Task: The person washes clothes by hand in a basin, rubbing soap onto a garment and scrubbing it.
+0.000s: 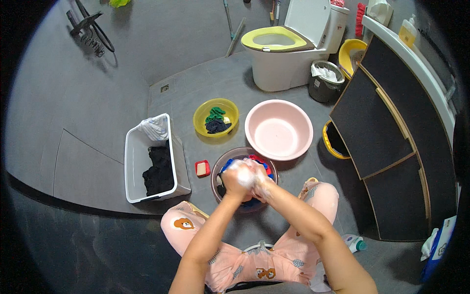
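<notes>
Both hands meet above a dark basin (214, 169) of coloured clothes. My left hand (235, 183) and my right hand (261, 185) press around a white, foamy bundle (246, 177), likely a small lathered cloth; suds cover the fingers and the right wrist. Red and blue fabric (260, 160) shows in the basin behind the hands. To the left lies a bar of soap (201, 169) in a red dish. An unoccupied pink basin (279, 134) rests against the dark basin's far rim. Beyond the soap, a yellow basin (200, 126) holds green and dark cloths.
At left stands a white laundry basket (181, 165) with black clothes. A toilet (275, 70), a waste bin (325, 86) and a yellow-rimmed bucket (332, 147) stand farther off. A black cabinet (378, 128) bounds the right side. A bottle with a teal cap (354, 243) lies beside the right leg.
</notes>
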A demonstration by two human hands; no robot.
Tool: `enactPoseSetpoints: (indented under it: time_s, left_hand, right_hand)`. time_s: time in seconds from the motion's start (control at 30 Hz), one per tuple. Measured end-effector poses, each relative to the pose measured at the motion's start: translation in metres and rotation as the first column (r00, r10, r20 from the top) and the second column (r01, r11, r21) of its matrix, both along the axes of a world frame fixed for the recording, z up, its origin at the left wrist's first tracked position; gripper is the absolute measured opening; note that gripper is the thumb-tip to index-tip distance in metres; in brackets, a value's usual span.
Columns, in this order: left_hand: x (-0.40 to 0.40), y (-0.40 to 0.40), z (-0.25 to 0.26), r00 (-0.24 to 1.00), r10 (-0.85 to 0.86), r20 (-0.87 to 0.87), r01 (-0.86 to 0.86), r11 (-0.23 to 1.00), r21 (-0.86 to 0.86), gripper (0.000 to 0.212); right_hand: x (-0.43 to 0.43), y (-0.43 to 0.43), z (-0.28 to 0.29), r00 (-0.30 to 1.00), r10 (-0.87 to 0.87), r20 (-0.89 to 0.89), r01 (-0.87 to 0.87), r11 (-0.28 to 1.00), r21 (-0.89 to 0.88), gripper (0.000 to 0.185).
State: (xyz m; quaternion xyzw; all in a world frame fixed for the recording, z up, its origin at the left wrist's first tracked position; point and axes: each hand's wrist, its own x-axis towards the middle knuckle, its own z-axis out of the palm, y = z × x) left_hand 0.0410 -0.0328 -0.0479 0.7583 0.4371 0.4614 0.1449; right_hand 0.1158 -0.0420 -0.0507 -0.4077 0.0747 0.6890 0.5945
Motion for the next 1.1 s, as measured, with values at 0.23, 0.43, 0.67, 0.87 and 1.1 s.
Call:
enactPoseSetpoints:
  time_s: [0.23, 0.43, 0.67, 0.87, 1.1]
  left_hand:
    - [0.026, -0.020, 0.015, 0.971, -0.224, 0.083, 0.195, 0.942, 0.273, 0.018]
    - [-0.014, 0.037, -0.003, 0.982, 0.189, -0.028, -0.191, 0.978, -0.079, 0.033]
    - [-0.032, 0.038, 0.000, 0.911, -0.400, 0.101, 0.351, 0.623, -0.699, 0.041]
    - [-0.049, 0.034, -0.005, 0.837, -0.264, 0.480, 0.538, 0.563, -0.628, 0.032]
    - [-0.063, 0.048, 0.027, 0.615, 0.164, 0.771, 0.473, 0.706, -0.527, 0.037]
  right_hand:
    - [0.028, 0.007, -0.033, 0.980, -0.004, 0.197, -0.059, 0.949, 0.310, 0.022]
    - [0.012, -0.018, 0.004, 0.879, 0.242, 0.411, -0.354, 0.908, 0.224, 0.020]
    - [0.035, 0.000, 0.031, 0.939, 0.337, 0.067, -0.343, 0.905, 0.250, 0.043]
    - [0.049, -0.005, 0.028, 0.410, 0.283, 0.867, -0.782, 0.598, 0.175, 0.040]
    - [0.061, -0.018, 0.023, 0.483, 0.517, 0.706, -0.751, 0.659, 0.031, 0.036]
